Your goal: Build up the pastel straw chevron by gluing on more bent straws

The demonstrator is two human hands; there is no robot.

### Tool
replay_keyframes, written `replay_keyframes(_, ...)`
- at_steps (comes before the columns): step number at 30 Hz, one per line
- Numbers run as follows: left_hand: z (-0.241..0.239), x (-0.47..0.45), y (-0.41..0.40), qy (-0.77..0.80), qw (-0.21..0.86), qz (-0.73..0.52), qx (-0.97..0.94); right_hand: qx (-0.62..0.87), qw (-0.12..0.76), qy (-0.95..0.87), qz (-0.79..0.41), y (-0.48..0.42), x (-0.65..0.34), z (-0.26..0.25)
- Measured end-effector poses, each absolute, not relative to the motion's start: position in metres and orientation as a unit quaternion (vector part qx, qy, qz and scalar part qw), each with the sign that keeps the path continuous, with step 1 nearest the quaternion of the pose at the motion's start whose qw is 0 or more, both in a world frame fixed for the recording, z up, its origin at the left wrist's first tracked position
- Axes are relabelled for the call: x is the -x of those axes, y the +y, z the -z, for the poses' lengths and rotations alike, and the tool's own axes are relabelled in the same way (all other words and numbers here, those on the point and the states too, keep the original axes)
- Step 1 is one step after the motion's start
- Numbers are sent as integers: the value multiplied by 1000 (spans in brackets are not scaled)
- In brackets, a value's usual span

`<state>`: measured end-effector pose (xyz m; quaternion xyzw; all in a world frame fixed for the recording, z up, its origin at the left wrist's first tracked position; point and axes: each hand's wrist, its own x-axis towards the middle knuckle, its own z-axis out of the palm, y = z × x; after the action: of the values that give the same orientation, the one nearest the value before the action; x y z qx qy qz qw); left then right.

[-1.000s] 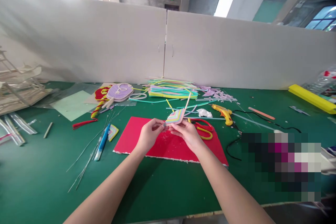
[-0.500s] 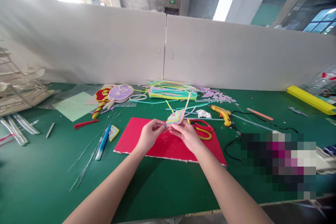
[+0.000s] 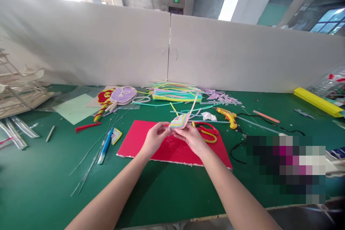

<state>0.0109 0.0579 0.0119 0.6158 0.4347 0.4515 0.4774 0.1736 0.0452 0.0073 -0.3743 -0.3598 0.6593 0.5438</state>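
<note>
Between my hands, over a red board, is a small wedge of pastel-striped strips, with a pale pink strip sticking up from it. My left hand pinches the wedge's left corner with thumb and forefinger. My right hand grips its lower right side, and some of those fingers are hidden beneath it. Scissors with red and yellow handles lie on the board just beyond my right hand. A similar striped wedge rests on the table to the left, beside a blue pen-like tool.
A bundle of pastel strips lies at the back of the green table. To the right are a yellow glue gun with its cord and a crumpled white piece. Thin wires and a purple fuzzy disc are on the left.
The striped wedge has tilted very slightly toward my left fingers, which now sit closer around its corner. Otherwise both hands stay in place.
</note>
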Motion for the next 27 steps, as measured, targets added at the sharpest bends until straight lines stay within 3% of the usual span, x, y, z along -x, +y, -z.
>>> replay_keyframes(15, -9, -7, 61, 471, 409, -448, -640, 378, 522, -401, -650, 44, -171, -9)
replay_keyframes(27, -11, -10, 59, 471, 414, -438, -644, 399, 543, -415, -611, 45, -171, -8)
